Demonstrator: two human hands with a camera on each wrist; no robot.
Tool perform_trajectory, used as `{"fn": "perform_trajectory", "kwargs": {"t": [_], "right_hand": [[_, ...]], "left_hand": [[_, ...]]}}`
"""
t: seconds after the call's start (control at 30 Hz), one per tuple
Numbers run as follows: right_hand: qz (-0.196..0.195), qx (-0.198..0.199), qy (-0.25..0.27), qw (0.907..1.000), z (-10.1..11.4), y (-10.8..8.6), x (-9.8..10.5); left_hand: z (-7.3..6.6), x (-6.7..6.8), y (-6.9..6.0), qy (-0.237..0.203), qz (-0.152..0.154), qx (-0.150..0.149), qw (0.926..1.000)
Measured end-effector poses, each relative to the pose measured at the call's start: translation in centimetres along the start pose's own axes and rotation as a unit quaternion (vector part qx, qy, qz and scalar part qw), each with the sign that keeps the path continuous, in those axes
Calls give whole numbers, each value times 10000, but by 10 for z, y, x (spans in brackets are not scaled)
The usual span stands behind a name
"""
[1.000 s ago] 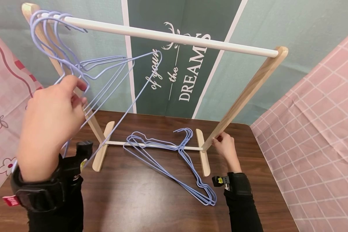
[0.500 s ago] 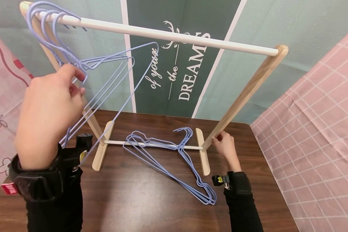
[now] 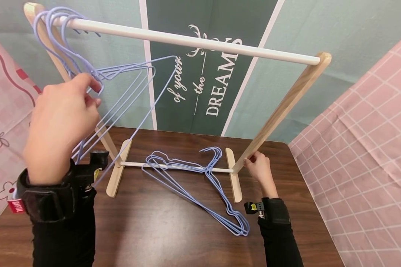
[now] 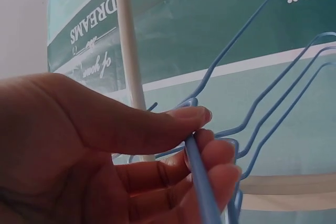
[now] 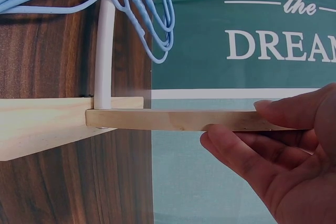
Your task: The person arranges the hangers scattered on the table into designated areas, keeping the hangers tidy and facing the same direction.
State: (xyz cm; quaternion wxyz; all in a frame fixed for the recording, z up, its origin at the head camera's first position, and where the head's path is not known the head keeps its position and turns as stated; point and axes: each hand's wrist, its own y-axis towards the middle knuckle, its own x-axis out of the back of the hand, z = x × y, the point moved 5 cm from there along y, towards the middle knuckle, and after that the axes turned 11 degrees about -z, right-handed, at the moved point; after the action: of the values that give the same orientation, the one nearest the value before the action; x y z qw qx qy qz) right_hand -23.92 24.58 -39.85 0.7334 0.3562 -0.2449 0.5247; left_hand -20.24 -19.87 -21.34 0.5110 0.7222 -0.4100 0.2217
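Observation:
My left hand (image 3: 61, 118) pinches a blue wire hanger (image 4: 202, 182) between thumb and fingers, just below its neck. The hook of that hanger lies over the left end of the white top rod (image 3: 200, 45); whether it bears on the rod I cannot tell. Several similar hangers (image 4: 262, 111) hang beside it, partly hidden by the hand. Low on the rack's right wooden upright (image 3: 284, 107), my right hand (image 3: 260, 168) grips the wood with thumb on one side and fingers on the other, as the right wrist view also shows.
A bundle of blue hangers (image 3: 205, 170) lies on the brown table (image 3: 147, 230), across the rack's lower white bar (image 3: 225, 171). Wooden feet (image 3: 119, 167) carry the rack. Behind it hangs a green cloth with lettering (image 3: 217, 96); a pink checked cloth (image 3: 364, 148) stands at the right.
My left hand lifted the hanger's hook above the rod, then lowered it slightly, so the hook now sits over the rod among the others. My right hand has stayed on the upright.

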Motion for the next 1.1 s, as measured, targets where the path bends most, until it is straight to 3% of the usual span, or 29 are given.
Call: {"fn": "perform_trajectory", "kwargs": {"t": [0.2, 0.7, 0.87, 1.1], "right_hand": [[20, 30, 18, 10000, 1, 0, -1], [-21, 53, 49, 10000, 1, -1, -1], [-91, 230, 376, 9990, -7, 1, -3], [-60, 54, 11, 10000, -1, 0, 0]], "left_hand": [[-11, 4, -5, -92, 9, -75, 9999], [-22, 6, -11, -171, 65, -97, 9998], [-21, 7, -13, -171, -1, -74, 9998], [-10, 2, -10, -149, -56, -54, 9999]]}}
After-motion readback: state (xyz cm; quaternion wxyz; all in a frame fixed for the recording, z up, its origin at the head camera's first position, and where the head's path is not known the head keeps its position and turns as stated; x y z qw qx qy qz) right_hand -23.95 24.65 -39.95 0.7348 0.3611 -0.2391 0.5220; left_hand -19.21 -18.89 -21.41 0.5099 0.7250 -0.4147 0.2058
